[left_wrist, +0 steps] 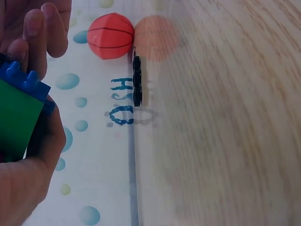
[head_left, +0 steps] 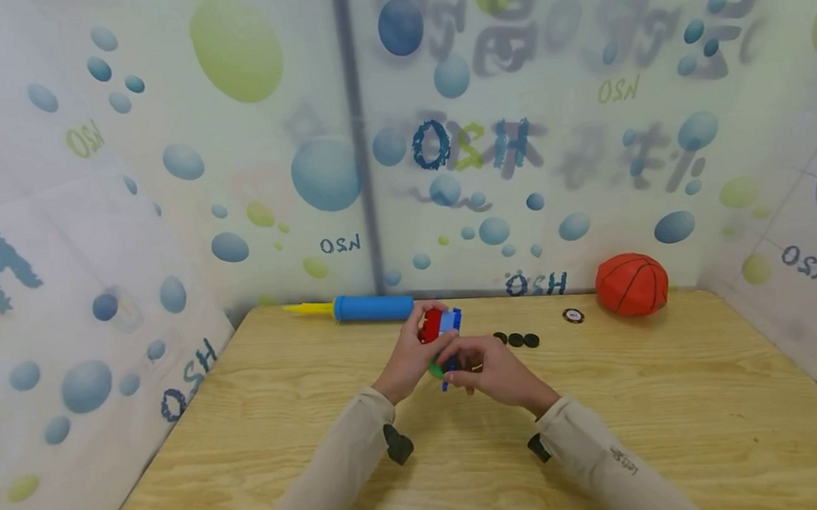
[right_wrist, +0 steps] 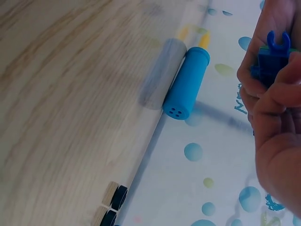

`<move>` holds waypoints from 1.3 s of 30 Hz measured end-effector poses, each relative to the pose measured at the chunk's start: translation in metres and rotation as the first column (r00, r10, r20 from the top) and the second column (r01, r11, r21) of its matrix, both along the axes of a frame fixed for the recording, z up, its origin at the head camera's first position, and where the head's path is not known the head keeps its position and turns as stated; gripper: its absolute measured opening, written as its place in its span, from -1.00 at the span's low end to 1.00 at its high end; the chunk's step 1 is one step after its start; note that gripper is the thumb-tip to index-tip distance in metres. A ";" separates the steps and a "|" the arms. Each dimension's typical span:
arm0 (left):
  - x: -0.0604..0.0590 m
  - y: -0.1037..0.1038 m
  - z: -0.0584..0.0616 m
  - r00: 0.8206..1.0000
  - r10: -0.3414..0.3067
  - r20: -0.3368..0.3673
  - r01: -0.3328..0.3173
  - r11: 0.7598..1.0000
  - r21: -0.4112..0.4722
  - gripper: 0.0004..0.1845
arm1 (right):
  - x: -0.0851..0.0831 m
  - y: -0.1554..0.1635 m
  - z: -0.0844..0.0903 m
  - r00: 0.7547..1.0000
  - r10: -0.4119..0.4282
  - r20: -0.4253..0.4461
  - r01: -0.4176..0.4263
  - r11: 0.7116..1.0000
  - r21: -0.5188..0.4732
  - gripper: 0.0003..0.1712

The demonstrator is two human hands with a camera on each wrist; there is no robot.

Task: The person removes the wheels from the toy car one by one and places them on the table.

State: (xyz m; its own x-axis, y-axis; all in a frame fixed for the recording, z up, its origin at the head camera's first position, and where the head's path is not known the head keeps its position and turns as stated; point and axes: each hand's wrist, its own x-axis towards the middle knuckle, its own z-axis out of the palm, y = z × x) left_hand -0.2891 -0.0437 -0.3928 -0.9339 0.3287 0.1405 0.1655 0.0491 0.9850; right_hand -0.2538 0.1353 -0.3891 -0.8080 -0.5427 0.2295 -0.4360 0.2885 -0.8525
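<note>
A small block toy (head_left: 431,326) with red, light blue, dark blue and green parts is held up above the table between both hands. My left hand (head_left: 409,355) grips it from the left side. Curled at its near right side, my right hand (head_left: 497,370) has thumb and fingertips on it. In the left wrist view the toy's green face (left_wrist: 16,120) and blue studs show, with a sliver of black by the right fingers. The right wrist view shows a blue clip-shaped piece (right_wrist: 277,42) sticking up from the toy; fingers cover the rest.
Several black discs (head_left: 516,340) lie in a row on the wooden table (head_left: 643,412) just beyond my right hand. A blue pump (head_left: 373,308) with a yellow nozzle lies at the back edge. At the back right are a round chip (head_left: 574,316) and a red ball (head_left: 632,285). Bubble-printed curtains surround the table.
</note>
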 end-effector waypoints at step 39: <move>-0.002 0.001 -0.005 0.998 0.065 -0.004 -0.065 0.997 -0.042 -0.56 | 0.007 -0.006 -0.004 0.972 -0.086 -0.220 0.101 0.993 0.057 -0.90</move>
State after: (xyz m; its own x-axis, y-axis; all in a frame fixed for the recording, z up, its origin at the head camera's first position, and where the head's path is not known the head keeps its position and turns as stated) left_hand -0.2915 -0.0428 -0.3974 -0.9530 0.2733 0.1304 0.1633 0.1012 0.9814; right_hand -0.2469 0.1296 -0.3931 -0.7910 -0.4872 0.3701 -0.5764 0.3905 -0.7178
